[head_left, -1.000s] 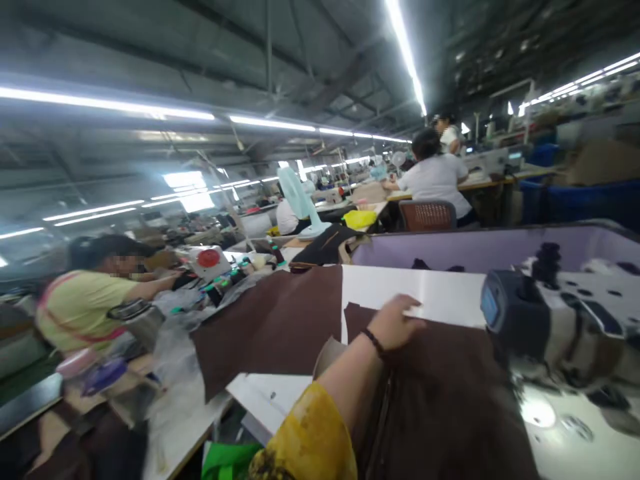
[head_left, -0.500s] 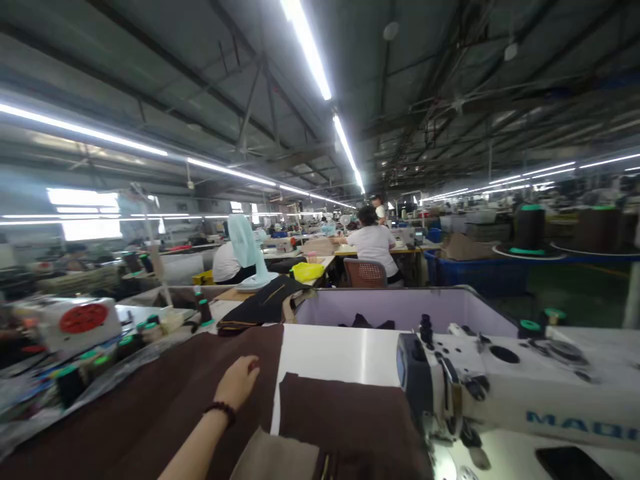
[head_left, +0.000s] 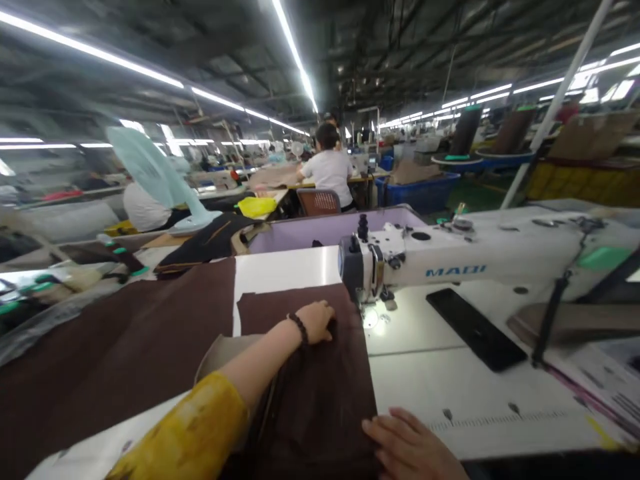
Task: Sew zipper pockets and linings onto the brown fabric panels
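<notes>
A dark brown fabric piece [head_left: 320,400] lies on the white sewing table in front of me. My left hand [head_left: 317,322] rests on its upper part, fingers slightly bent and apart, with a dark bead bracelet at the wrist. At the fabric's lower right edge is my right hand [head_left: 410,443], its fingers stretched out over the border. The white sewing machine [head_left: 450,260] stands just beyond the fabric on the right, its needle area lit. Under my left forearm, a grey-beige piece [head_left: 220,353] sticks out, partly hidden.
Another large brown cloth [head_left: 125,333] spreads across the left. A black phone [head_left: 475,330] lies on the machine bed. Behind are a purple-lined bin [head_left: 300,233], folded dark garments [head_left: 205,243] and a pale blue fan [head_left: 160,173]. A person in white [head_left: 327,170] sits farther back.
My left hand has moved right from the large brown cloth onto the smaller brown piece. My right hand has come into view. The view has turned right and down.
</notes>
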Available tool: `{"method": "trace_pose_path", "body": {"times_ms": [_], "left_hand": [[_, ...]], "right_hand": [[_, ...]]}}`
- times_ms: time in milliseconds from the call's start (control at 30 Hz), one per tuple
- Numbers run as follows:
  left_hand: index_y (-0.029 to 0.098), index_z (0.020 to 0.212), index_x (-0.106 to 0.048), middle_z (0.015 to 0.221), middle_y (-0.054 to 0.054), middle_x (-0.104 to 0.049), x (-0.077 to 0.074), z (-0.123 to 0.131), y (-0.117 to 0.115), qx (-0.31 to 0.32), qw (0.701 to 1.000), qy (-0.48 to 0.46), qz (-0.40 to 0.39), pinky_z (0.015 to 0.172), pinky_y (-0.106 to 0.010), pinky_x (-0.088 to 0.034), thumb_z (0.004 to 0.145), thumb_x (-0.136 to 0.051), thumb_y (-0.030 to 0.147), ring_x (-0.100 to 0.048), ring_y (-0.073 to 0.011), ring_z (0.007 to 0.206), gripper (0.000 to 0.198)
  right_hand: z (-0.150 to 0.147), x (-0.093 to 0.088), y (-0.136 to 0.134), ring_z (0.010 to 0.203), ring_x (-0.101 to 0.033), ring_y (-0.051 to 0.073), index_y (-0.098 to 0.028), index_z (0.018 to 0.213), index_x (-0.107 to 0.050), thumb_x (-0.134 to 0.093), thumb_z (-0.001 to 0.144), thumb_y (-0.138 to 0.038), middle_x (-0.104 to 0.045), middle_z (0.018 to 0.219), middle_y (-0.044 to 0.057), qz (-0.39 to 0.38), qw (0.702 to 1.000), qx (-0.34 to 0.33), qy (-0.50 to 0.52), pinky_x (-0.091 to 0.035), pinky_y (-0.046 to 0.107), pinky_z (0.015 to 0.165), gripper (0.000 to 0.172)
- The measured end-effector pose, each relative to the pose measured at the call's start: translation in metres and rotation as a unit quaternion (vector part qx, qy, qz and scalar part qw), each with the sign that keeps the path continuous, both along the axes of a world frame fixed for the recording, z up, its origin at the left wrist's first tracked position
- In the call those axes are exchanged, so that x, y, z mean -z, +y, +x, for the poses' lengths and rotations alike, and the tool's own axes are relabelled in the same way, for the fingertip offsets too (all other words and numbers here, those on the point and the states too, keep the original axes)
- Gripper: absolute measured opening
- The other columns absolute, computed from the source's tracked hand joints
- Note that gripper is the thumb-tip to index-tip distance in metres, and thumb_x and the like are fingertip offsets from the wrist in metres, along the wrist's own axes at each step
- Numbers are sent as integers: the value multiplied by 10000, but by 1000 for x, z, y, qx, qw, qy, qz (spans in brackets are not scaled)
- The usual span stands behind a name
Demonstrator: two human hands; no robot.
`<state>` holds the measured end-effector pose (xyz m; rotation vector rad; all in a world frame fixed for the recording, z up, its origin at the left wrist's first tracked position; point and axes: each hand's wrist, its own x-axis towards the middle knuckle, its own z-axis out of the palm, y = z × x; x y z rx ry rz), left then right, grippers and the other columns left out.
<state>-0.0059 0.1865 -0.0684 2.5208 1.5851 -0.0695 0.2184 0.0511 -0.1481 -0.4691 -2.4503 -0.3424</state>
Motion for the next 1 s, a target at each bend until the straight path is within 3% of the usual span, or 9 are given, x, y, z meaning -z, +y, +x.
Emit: {"method": "trace_pose_path", "body": {"times_ms": [167,367,500,1000], "left_hand": [[149,811,-605,898,-72,-577,12,10,6,-1,999,-53,3,748,-290,-418,786,-556,291,-565,-210,827,152],[168,813,-586,802,-11,-602,24,15,2,-6,993,-115,-8,674,-240,-414,744,-618,278,-571,-169,766,134],[161,725,-578,795,-8,-572,31,18,2,1,989,-149,7,708,-240,-403,754,-595,209,-552,-155,764,59],[162,715,-569,752,5,-570,36,17,4,-30,980,-197,14,656,-250,-401,727,-612,213,-536,-145,700,67]], "right_hand": [[0,2,-6,986,-539,127,-185,890,-597,-450,872,-232,-574,1147,-26,-74,996,43,-35,-405,282,912,156],[0,17,-10,1069,-470,111,-185,947,-578,-497,855,-235,-530,1207,-36,-116,992,40,39,-208,283,1044,133],[1,17,-10,1076,-462,121,-173,943,-579,-499,854,-222,-532,1205,-28,-131,990,36,36,-199,291,1048,129],[0,20,-11,1084,-453,141,-164,918,-582,-500,849,-201,-526,1212,0,-137,989,31,37,-198,328,1046,114]]}}
